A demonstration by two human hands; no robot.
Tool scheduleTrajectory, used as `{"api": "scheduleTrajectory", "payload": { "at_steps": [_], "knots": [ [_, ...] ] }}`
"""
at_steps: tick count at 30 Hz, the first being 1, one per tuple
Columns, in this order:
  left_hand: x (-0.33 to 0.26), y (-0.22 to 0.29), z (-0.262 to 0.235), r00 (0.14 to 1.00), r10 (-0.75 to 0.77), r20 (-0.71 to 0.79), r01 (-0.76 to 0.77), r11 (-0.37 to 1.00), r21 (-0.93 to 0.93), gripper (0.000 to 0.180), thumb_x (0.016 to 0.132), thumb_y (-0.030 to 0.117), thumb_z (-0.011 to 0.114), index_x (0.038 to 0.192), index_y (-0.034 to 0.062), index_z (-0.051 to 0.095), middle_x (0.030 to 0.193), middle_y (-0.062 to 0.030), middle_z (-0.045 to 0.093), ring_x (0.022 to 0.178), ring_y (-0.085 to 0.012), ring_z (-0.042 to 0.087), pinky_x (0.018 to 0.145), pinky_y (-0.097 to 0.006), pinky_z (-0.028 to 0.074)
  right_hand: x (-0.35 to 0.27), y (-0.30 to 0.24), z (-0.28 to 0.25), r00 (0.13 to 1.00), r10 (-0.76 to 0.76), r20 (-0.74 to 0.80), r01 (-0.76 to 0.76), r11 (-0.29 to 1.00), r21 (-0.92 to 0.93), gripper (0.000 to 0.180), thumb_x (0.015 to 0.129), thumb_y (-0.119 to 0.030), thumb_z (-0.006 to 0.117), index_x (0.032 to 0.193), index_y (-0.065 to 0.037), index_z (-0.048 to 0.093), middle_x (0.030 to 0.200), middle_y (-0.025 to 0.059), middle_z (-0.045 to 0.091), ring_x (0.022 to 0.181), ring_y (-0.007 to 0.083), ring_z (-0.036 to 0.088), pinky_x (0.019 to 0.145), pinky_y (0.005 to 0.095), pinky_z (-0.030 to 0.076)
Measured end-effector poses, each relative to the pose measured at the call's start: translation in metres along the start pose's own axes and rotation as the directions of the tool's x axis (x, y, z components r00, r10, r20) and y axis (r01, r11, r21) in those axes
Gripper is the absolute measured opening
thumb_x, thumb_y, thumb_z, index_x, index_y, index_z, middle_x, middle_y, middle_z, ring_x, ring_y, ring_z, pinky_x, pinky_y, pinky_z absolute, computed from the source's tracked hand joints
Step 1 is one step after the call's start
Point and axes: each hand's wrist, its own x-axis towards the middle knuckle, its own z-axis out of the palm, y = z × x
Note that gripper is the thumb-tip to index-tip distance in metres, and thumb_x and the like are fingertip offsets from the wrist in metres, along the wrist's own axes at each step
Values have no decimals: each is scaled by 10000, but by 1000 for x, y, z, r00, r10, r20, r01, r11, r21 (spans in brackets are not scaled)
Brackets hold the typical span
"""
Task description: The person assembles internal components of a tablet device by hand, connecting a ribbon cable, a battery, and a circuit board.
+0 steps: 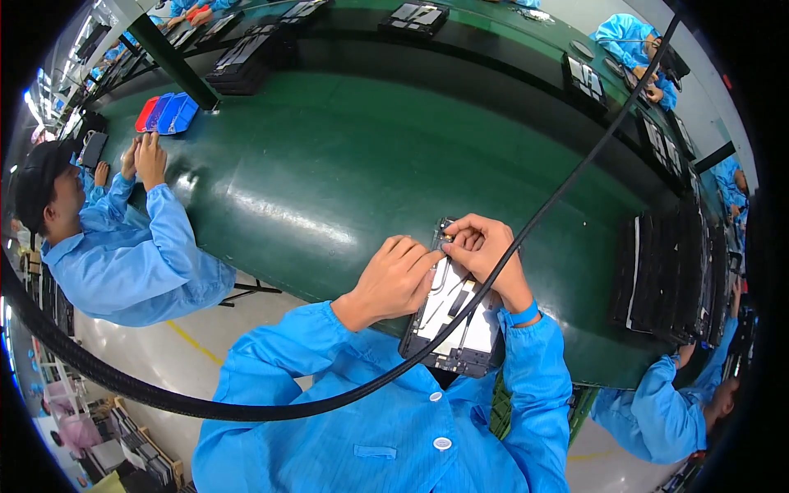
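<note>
An opened tablet (436,319), with pale battery panels and black circuit parts bared, lies at the near edge of the green workbench (329,156) and reaches over it toward my body. My left hand (396,278) is closed at its upper left side, thumb and forefinger pressed together over the inner parts. Fingers curled, my right hand (490,253) pinches at the tablet's top end, beside a small dark module. What lies between the fingertips of either hand is too small to make out. A blue band circles my right wrist.
A thick black cable (288,409) crosses the view in front of me. Black trays (670,275) stand stacked at right. Blue bins (175,113) and a red bin (147,112) sit far left, near a co-worker (131,263). More opened tablets (413,20) lie along the dark line behind.
</note>
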Motion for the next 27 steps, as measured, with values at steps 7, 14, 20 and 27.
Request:
{"api": "scheduleTrajectory", "payload": {
  "at_steps": [7,14,20,27],
  "knots": [
    [-21,38,-17,998,-25,62,30,997,-73,481,903,215,748,1358,64,712,1253,-190,661,1194,-426,616,1078,-587,493,0,-4,0,993,-85,-83,75,990,-117,512,727,-50,898,1221,-78,767,1047,108,665,733,206,643,724,351,544],
    [-52,77,1,936,167,309,-91,965,-245,731,908,426,829,1548,150,611,1587,-203,538,1426,-389,553,1189,-579,457,1,-1,0,979,-179,-97,162,973,-163,480,749,-54,902,1209,-68,767,1075,100,681,780,205,685,745,346,559],
    [-22,58,-5,914,215,343,-181,975,-129,706,845,398,870,1473,157,657,1544,-201,583,1424,-367,573,1162,-585,465,-34,-19,-35,950,-164,-267,180,983,35,446,894,-25,851,1316,-13,709,1339,120,618,879,132,704,717,270,594],
    [75,-70,0,977,160,142,-178,976,124,609,852,171,834,1433,90,669,1487,-237,601,1404,-447,554,1230,-586,402,-131,-68,-115,687,-388,-614,157,905,-396,347,905,-2,803,1246,-52,760,1315,139,661,1008,193,692,820,312,590]
  ]
}}
